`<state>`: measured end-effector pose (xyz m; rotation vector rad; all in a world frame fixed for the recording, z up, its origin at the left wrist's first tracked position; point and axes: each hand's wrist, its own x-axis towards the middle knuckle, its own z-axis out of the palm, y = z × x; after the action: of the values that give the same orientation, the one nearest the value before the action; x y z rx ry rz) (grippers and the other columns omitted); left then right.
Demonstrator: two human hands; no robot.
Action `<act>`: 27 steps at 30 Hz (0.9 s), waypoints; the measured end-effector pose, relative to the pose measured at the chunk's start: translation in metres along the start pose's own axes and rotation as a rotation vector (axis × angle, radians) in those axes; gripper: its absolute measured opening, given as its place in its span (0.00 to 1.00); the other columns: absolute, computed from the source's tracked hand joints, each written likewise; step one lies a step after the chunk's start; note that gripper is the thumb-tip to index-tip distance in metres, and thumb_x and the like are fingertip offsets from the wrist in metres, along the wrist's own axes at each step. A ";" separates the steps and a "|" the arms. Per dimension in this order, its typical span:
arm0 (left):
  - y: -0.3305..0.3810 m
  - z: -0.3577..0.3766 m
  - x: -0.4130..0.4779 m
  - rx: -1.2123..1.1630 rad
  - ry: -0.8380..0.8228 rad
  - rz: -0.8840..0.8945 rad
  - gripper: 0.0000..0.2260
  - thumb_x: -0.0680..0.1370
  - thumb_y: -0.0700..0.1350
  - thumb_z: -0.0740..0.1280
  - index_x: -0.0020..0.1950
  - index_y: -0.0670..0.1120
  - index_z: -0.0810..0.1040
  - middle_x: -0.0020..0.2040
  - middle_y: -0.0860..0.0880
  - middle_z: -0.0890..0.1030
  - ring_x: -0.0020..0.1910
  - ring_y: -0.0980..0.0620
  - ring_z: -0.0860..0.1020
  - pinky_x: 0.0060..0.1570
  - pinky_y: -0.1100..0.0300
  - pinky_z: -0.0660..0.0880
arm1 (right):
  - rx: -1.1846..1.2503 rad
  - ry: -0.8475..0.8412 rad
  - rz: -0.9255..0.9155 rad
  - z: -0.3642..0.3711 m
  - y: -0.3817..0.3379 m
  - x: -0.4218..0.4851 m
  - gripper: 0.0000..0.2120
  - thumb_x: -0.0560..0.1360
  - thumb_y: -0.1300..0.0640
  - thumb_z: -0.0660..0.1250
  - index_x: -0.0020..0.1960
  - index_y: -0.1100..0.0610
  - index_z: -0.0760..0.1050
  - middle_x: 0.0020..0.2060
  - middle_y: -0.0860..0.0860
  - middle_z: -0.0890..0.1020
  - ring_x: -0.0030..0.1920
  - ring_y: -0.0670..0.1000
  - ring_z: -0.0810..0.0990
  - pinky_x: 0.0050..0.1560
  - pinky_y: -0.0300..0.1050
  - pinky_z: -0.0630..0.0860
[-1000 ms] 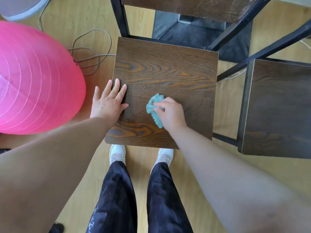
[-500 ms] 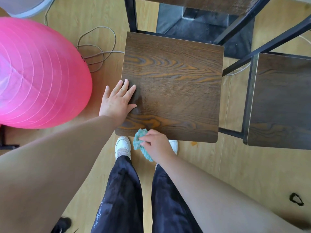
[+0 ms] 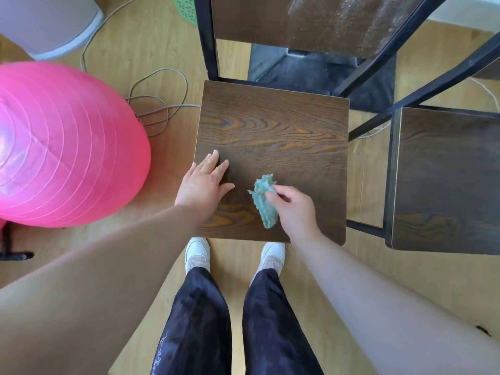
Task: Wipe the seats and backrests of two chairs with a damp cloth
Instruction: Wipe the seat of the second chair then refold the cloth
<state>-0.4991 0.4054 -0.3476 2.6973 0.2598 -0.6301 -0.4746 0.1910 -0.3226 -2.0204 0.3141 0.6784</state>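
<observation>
left hand (image 3: 201, 185): flat, palm down, fingers straight and a little spread. it rests on the left edge of the seat (image 3: 270, 125) and holds nothing. the thumb points toward the right hand.

right hand (image 3: 293, 209): fingers and thumb curled, pinching the cloth (image 3: 263, 204). the hand is over the near half of the seat, just right of the left hand and apart from it.

cloth: teal, bunched, elongated. it lies on the seat between the two hands. its right side is under the right fingers; its far tip sticks out past the fingertips and its near tip lies by the heel of the hand. whether it is damp cannot be told.

seat: dark wood grain, square, under both hands. the backrest (image 3: 311, 23) stands beyond the hands at the far edge of the seat, in a black frame (image 3: 207, 36). pale streaks show on its right part.

second seat (image 3: 443, 180): to the right of the right hand, well apart from it, with a gap of floor (image 3: 365, 185) between the two seats.

ball (image 3: 62, 147): pink, ribbed, on the floor to the left of the left hand, near it but not touching.

cable (image 3: 159, 104): looped on the floor beyond the left hand, between the ball and the seat.

shoes (image 3: 197, 251): white, on the floor just short of the near edge of the seat, below both hands. dark trousers (image 3: 197, 320) above them.
</observation>
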 end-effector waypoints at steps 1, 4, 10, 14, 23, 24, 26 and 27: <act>0.006 -0.002 0.002 -0.014 0.006 0.004 0.27 0.83 0.57 0.58 0.80 0.50 0.59 0.82 0.48 0.54 0.80 0.50 0.52 0.78 0.52 0.50 | 0.011 0.025 0.004 -0.006 -0.007 0.010 0.14 0.77 0.53 0.71 0.62 0.53 0.81 0.53 0.43 0.82 0.55 0.44 0.80 0.56 0.41 0.78; 0.023 -0.008 0.010 -0.082 -0.015 -0.004 0.25 0.83 0.58 0.58 0.79 0.51 0.63 0.78 0.49 0.65 0.75 0.47 0.64 0.72 0.53 0.61 | 0.020 0.078 -0.002 -0.019 -0.023 0.034 0.14 0.77 0.52 0.71 0.63 0.52 0.81 0.54 0.43 0.82 0.56 0.44 0.80 0.58 0.43 0.79; 0.046 -0.009 0.028 -0.233 -0.085 -0.035 0.21 0.83 0.57 0.59 0.73 0.51 0.72 0.67 0.49 0.77 0.64 0.47 0.75 0.60 0.52 0.73 | 0.073 0.047 0.022 -0.027 -0.029 0.057 0.15 0.78 0.51 0.70 0.64 0.49 0.80 0.58 0.43 0.82 0.57 0.44 0.80 0.53 0.38 0.78; 0.056 -0.009 0.036 -0.310 -0.099 -0.062 0.18 0.83 0.55 0.61 0.70 0.51 0.76 0.61 0.50 0.81 0.59 0.48 0.77 0.58 0.55 0.74 | 0.124 0.032 0.048 -0.025 -0.027 0.062 0.13 0.78 0.53 0.70 0.63 0.49 0.80 0.53 0.41 0.83 0.54 0.43 0.81 0.55 0.41 0.80; 0.070 -0.005 0.037 -0.505 -0.208 -0.102 0.11 0.79 0.55 0.68 0.58 0.53 0.82 0.51 0.55 0.83 0.51 0.55 0.78 0.49 0.62 0.71 | 0.347 -0.010 0.102 -0.021 -0.030 0.064 0.13 0.78 0.60 0.70 0.62 0.55 0.81 0.50 0.47 0.86 0.50 0.45 0.85 0.54 0.45 0.83; 0.071 -0.005 0.037 -0.518 -0.202 -0.106 0.10 0.79 0.55 0.68 0.57 0.53 0.82 0.51 0.55 0.83 0.50 0.55 0.78 0.48 0.62 0.71 | 0.349 -0.021 0.099 -0.020 -0.030 0.064 0.13 0.78 0.60 0.70 0.62 0.55 0.81 0.51 0.46 0.86 0.50 0.44 0.85 0.54 0.44 0.82; 0.073 -0.006 0.038 -0.549 -0.180 -0.117 0.10 0.79 0.54 0.68 0.55 0.51 0.82 0.49 0.55 0.83 0.49 0.54 0.78 0.46 0.61 0.72 | 0.354 -0.036 0.094 -0.018 -0.030 0.063 0.13 0.78 0.62 0.70 0.61 0.54 0.81 0.51 0.46 0.86 0.51 0.44 0.85 0.54 0.44 0.82; 0.073 -0.006 0.039 -0.560 -0.165 -0.123 0.09 0.79 0.54 0.68 0.54 0.51 0.81 0.48 0.55 0.82 0.48 0.55 0.78 0.44 0.62 0.71 | 0.343 -0.031 0.096 -0.017 -0.030 0.064 0.12 0.77 0.62 0.70 0.61 0.54 0.81 0.51 0.46 0.86 0.51 0.45 0.85 0.54 0.45 0.82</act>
<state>-0.4439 0.3441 -0.3382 2.0949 0.4807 -0.6895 -0.4026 0.1951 -0.3311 -1.6760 0.4782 0.6648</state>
